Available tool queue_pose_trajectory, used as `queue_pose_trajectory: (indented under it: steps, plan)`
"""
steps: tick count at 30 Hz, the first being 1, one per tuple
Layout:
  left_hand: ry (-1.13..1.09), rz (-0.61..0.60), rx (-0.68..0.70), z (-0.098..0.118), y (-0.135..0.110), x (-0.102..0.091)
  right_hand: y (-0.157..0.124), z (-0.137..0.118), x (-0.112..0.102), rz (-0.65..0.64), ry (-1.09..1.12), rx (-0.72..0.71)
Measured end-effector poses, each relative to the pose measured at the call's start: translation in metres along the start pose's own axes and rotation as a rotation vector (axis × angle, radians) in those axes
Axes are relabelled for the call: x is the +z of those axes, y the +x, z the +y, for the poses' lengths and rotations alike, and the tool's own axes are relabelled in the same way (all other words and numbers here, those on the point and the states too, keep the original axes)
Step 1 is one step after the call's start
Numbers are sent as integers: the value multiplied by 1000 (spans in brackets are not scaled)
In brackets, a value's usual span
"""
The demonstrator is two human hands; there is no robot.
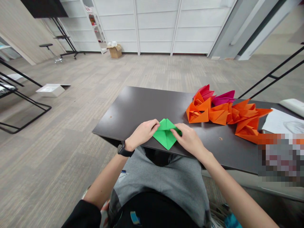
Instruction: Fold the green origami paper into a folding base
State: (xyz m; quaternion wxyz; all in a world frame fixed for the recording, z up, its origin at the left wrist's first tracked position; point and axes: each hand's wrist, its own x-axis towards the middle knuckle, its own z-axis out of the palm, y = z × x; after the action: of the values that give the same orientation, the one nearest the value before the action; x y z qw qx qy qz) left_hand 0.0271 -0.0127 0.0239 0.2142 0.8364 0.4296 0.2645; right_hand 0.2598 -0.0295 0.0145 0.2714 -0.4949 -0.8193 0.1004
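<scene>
A green sheet of origami paper (167, 138), folded into a diamond shape with creases down its middle, is at the front edge of the dark table (152, 104). On its left corner my left hand (146, 130) pinches the paper between thumb and fingers; a black watch is on that wrist. The right corner is gripped by my right hand (187, 137), its thumb lying over the paper near the middle. Parts of both side corners are hidden under my fingers.
Several folded orange paper pieces (218, 114) stand on the table to the right, with red and magenta ones (224, 97) behind them. Farther right lie a white sheet with a drawing (285, 122) and a white object (293, 107). A cardboard box (115, 51) is on the floor beyond.
</scene>
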Motion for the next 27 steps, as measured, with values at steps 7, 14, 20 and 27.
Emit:
queue_pose_trajectory:
  steps: [7, 14, 20, 27]
  plan:
    - [-54, 38, -103, -2, 14, 0, 21, 11, -3, -13, 126, 7]
    - [208, -113, 285, -5, -13, -2, -15, 16, -4, -143, -25, -299]
    - [337, -77, 323, -8, -25, 10, -21, 13, -1, -179, -111, -309]
    - [242, -10, 148, -9, -16, 14, -2, 8, -6, -173, -167, -190]
